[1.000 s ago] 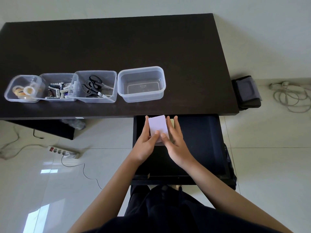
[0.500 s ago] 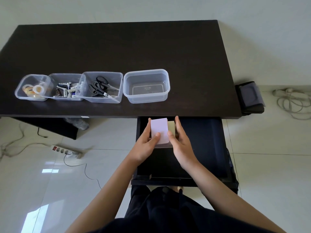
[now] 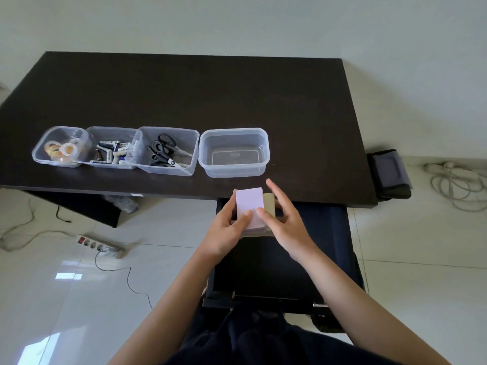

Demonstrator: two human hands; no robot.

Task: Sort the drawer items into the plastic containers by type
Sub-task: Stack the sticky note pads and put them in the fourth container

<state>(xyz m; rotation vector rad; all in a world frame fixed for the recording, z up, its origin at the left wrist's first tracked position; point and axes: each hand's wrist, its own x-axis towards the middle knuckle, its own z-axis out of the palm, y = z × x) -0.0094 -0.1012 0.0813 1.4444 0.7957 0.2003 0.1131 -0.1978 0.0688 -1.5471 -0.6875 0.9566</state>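
My left hand and my right hand together hold a stack of sticky notes, pale lilac on top with a beige pad behind it, above the open dark drawer at the table's front edge. Just beyond stands an empty clear container. To its left are a container with black scissors, one with batteries and one with tape rolls.
The dark table carries only the row of containers near its front. A black pouch and coiled cable lie on the floor at right. A power strip with cords lies on the floor at left.
Both hands have lifted the note stack up and forward, from inside the drawer to the table's front edge. My right hand's fingers have spread wider.
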